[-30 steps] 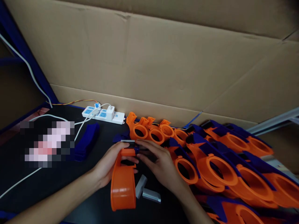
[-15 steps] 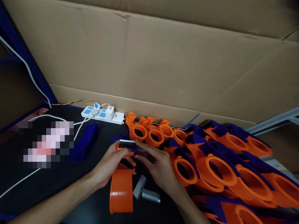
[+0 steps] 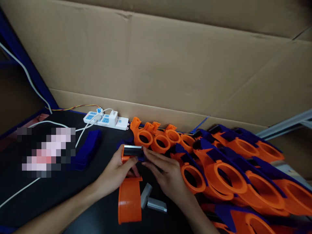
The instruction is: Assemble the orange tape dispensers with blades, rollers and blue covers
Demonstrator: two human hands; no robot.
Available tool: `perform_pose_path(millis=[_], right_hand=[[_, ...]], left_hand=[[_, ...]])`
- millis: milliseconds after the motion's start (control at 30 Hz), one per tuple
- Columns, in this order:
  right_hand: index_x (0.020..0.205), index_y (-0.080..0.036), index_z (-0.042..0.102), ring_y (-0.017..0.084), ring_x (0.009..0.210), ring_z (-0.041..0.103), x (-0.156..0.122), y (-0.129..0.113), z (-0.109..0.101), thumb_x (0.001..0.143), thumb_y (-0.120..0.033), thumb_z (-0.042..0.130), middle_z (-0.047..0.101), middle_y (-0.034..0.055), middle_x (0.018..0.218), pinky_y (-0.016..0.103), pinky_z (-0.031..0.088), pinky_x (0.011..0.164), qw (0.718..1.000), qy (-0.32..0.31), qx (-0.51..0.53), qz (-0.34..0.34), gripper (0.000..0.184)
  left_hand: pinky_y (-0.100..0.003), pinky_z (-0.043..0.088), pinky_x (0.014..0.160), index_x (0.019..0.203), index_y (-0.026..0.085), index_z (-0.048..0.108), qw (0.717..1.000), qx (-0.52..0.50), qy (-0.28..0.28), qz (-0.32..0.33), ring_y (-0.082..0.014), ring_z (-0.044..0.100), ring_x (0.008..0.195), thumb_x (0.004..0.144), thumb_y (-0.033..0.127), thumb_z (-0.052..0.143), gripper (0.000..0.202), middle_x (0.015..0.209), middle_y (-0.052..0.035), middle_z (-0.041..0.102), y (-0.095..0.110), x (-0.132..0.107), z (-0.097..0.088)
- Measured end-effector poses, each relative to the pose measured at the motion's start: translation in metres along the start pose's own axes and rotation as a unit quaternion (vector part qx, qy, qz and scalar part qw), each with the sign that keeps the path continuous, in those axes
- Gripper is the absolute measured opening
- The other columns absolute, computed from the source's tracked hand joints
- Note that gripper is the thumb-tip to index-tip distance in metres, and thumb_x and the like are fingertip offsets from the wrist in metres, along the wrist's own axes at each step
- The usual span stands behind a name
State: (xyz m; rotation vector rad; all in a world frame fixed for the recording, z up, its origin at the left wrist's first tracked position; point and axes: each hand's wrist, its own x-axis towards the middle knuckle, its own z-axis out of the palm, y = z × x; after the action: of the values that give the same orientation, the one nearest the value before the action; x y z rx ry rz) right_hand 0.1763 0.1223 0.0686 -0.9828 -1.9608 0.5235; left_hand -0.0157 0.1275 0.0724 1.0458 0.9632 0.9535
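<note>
My left hand (image 3: 117, 170) is closed around the upper end of an orange tape dispenser (image 3: 129, 201), its round hub hanging down toward me. A silver toothed blade (image 3: 133, 147) runs along the top, with a dark strip just below it. My right hand (image 3: 167, 169) pinches the right side of that end, where a bit of dark blue shows between the fingers. What exactly the right fingertips press is partly hidden. Two small silver-grey pieces (image 3: 157, 204) lie on the black table under my hands.
Several orange and blue tape dispensers (image 3: 229, 178) are heaped at the right. More orange dispenser bodies (image 3: 162, 142) line the cardboard wall (image 3: 146, 65). A white power strip (image 3: 122, 123) with cables stands at the back. Blue strips (image 3: 89, 149) are stacked at the left beside a blurred patch.
The dispenser has tipped slightly, so more of the dark strip under the blade shows, and its hub has shifted a little right. Both hands keep their hold.
</note>
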Motion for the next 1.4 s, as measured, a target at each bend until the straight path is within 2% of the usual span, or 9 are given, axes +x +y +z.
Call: perform_pose_path(millis=[333,600,700,800,933,1067,1133,1233,1400], right_hand=[[0.15,-0.016,0.044,0.023,0.126,0.062,-0.007,-0.002,-0.001,0.093,-0.005,0.059,0.06,0.0137,0.14,0.034,0.056,0.105,0.978,-0.018,-0.171,-0.115,0.06],[0.152,-0.022,0.04,0.025,0.129,0.059,-0.007,-0.01,-0.003,0.094,-0.002,0.052,0.058,0.0111,0.143,0.039,0.057,0.105,0.979,-0.044,-0.175,-0.089,0.062],[0.154,-0.027,0.036,0.024,0.129,0.059,-0.008,-0.01,-0.003,0.094,-0.004,0.053,0.056,0.0079,0.145,0.039,0.057,0.105,0.989,-0.021,-0.121,-0.079,0.066],[0.153,-0.03,0.039,0.023,0.12,0.066,-0.006,-0.009,-0.003,0.094,-0.007,0.056,0.06,0.0061,0.141,0.038,0.059,0.101,0.994,0.018,-0.092,-0.058,0.065],[0.148,-0.031,0.049,0.019,0.112,0.069,0.001,-0.009,-0.008,0.097,-0.01,0.055,0.069,0.0048,0.13,0.035,0.06,0.096,0.998,0.026,-0.052,-0.012,0.055],[0.144,-0.031,0.053,0.021,0.126,0.059,0.006,-0.011,-0.016,0.099,-0.013,0.051,0.064,0.0039,0.137,0.041,0.052,0.106,1.0,0.002,-0.012,0.004,0.049],[0.139,-0.032,0.059,0.022,0.13,0.056,0.006,-0.014,-0.019,0.099,-0.016,0.052,0.062,0.0041,0.139,0.045,0.047,0.11,1.0,0.024,-0.013,0.013,0.043],[0.13,-0.03,0.066,0.022,0.119,0.062,0.006,-0.021,-0.019,0.099,-0.022,0.053,0.068,0.0065,0.128,0.042,0.051,0.103,0.999,0.038,0.001,0.027,0.034],[0.111,-0.024,0.073,0.021,0.1,0.066,0.006,-0.035,-0.001,0.084,-0.04,0.076,0.072,0.0058,0.109,0.037,0.056,0.09,0.998,-0.068,0.003,-0.007,0.032]], left_hand=[[-0.026,0.056,0.06,0.105,0.02,0.049,0.999,0.018,-0.002,0.041,-0.0123,0.063,0.058,0.092,0.034,0.062,0.023,0.068,0.0043,0.063,-0.013,0.002,-0.001],[-0.03,0.058,0.067,0.107,0.021,0.052,0.998,-0.003,-0.012,0.056,-0.0153,0.064,0.063,0.091,0.034,0.065,0.025,0.069,0.0023,0.065,-0.013,0.0,0.0],[-0.031,0.058,0.074,0.116,0.024,0.055,0.996,-0.079,-0.031,0.035,-0.0174,0.07,0.076,0.088,0.028,0.07,0.032,0.087,-0.0011,0.071,-0.009,-0.002,-0.002],[-0.04,0.058,0.088,0.123,0.024,0.059,0.975,-0.192,-0.115,0.015,-0.0259,0.069,0.105,0.084,0.019,0.071,0.042,0.12,-0.0074,0.069,0.0,-0.003,-0.004],[-0.054,0.052,0.098,0.129,0.02,0.063,0.929,-0.318,-0.188,-0.015,-0.0351,0.06,0.124,0.096,0.029,0.052,0.035,0.134,-0.0145,0.065,0.01,-0.003,-0.006],[-0.053,0.048,0.104,0.13,0.018,0.064,0.938,-0.311,-0.152,-0.001,-0.035,0.06,0.126,0.095,0.028,0.058,0.037,0.137,-0.0161,0.064,0.012,0.001,-0.01],[-0.048,0.053,0.099,0.131,0.017,0.065,0.952,-0.28,-0.127,-0.002,-0.0344,0.064,0.121,0.091,0.03,0.065,0.042,0.135,-0.0169,0.065,0.011,0.004,-0.014],[-0.038,0.059,0.086,0.132,0.02,0.065,0.967,-0.243,-0.078,-0.007,-0.031,0.069,0.111,0.083,0.028,0.075,0.051,0.134,-0.0153,0.067,0.009,0.006,-0.018],[-0.034,0.052,0.1,0.126,0.02,0.07,0.965,-0.26,0.0,0.033,-0.027,0.067,0.114,0.075,0.025,0.082,0.052,0.128,-0.0104,0.071,0.011,0.005,-0.019]])
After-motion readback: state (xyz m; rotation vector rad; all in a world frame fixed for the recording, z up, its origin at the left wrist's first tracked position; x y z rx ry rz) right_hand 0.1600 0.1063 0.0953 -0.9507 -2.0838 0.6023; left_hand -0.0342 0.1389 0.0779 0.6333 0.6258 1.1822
